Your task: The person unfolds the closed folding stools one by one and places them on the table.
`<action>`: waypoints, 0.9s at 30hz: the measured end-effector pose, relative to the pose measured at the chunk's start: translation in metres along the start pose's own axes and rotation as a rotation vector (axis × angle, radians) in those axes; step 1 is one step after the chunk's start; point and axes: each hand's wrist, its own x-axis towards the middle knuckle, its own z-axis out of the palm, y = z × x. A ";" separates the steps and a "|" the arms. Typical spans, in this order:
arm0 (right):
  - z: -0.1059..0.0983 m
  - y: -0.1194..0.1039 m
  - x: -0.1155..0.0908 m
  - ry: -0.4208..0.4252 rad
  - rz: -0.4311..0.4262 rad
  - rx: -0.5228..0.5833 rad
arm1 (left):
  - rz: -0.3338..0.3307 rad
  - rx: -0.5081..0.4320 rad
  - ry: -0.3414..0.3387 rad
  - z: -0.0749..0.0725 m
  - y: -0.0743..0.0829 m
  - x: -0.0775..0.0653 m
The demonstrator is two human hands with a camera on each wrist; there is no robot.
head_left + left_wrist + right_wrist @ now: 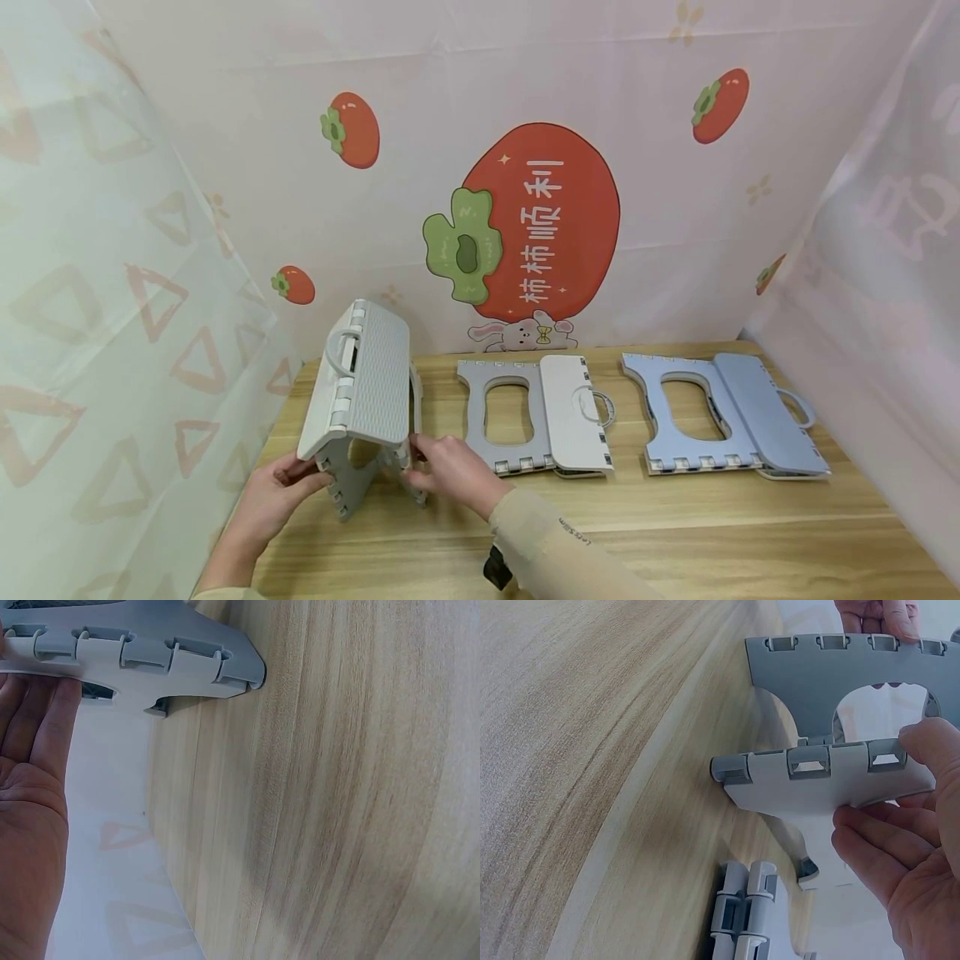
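Note:
A grey-and-white folding step stool [381, 367] stands partly unfolded at the table's left, its top bent into a peak with a carrying handle [343, 350] along the ridge. My left hand [273, 500] holds the stool's left leg panel by its near edge, thumb on one side and fingers on the other. On the opposite leg panel [810, 780], my right hand [922, 855] pinches the hinged edge between thumb and fingers. The left wrist view shows the left fingers [56, 727] against the white side of the hinged leg [157, 656]; their tips are partly hidden.
To the right, a grey-and-white stool [577, 408] lies folded flat, with a blue one [772, 408] beyond it. All are on a wooden table [600, 533]. Printed cloth [420, 292] hangs behind and at both sides. A small black object [497, 568] shows beneath the right sleeve.

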 end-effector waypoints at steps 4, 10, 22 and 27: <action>0.000 0.000 0.000 0.003 -0.008 -0.011 | -0.005 -0.003 -0.004 -0.001 0.000 0.000; 0.000 0.001 -0.001 0.014 -0.018 -0.019 | -0.007 -0.014 -0.008 -0.002 0.000 0.000; 0.000 0.001 0.000 0.015 -0.020 -0.006 | 0.010 -0.016 -0.002 -0.003 -0.002 0.000; 0.000 0.001 -0.001 0.012 -0.013 0.000 | 0.020 -0.015 -0.008 -0.004 -0.003 0.000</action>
